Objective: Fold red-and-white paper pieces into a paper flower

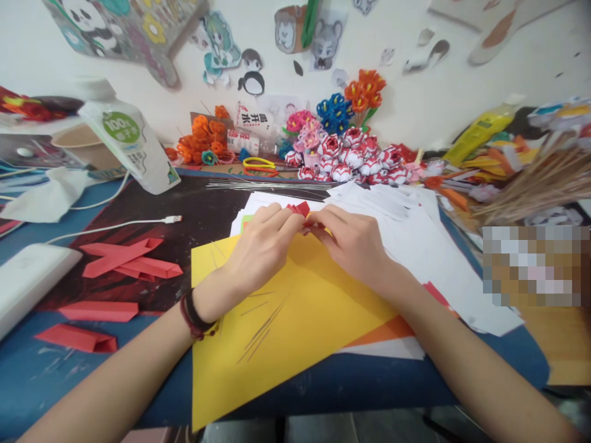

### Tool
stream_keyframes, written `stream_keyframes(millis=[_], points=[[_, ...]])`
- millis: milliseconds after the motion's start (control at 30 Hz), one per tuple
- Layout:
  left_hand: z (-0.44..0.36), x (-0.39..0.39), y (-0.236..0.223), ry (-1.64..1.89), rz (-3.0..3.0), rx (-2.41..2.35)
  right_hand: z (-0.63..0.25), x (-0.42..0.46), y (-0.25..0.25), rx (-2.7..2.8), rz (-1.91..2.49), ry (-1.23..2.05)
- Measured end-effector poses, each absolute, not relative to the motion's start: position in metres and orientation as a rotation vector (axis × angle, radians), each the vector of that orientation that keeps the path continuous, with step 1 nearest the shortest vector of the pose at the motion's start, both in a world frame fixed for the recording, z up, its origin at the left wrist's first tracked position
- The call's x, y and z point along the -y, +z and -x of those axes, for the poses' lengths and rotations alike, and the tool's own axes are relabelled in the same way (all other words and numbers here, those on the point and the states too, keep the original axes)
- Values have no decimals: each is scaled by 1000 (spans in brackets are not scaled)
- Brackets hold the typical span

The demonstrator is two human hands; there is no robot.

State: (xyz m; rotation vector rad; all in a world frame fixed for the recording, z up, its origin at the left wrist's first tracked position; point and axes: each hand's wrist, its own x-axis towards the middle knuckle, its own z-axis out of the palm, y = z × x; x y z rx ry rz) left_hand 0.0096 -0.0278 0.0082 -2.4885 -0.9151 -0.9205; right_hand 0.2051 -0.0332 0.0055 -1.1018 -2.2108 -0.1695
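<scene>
A small piece of folded red paper point(301, 208) is pinched between my two hands, just above the far edge of a yellow sheet point(318, 314). My left hand point(265, 243) is closed on its left side, with the fingertips mostly hidden behind the knuckles. From the right, my right hand point(348, 243) grips it between thumb and index finger. Several thin dark strips point(263, 332) lie on the yellow sheet below my left wrist. To the left, several folded red paper pieces point(122, 258) rest on the dark mat, and others sit on the blue table cover.
White paper sheets point(415, 246) spread to the right. A white bottle point(129, 141), a power bank point(37, 277) and a cable point(111, 229) are at left. Behind stand red-and-white paper flowers point(351, 157), yellow-handled pliers point(259, 165) and thin wires point(272, 186). Wooden sticks point(540, 166) jut in from the right.
</scene>
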Motion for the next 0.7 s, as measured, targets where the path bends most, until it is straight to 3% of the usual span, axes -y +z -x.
stream_keyframes(millis=[700], points=[[-12,34,12,-769,2406,949,-203,35,5,2228,1113,-269]])
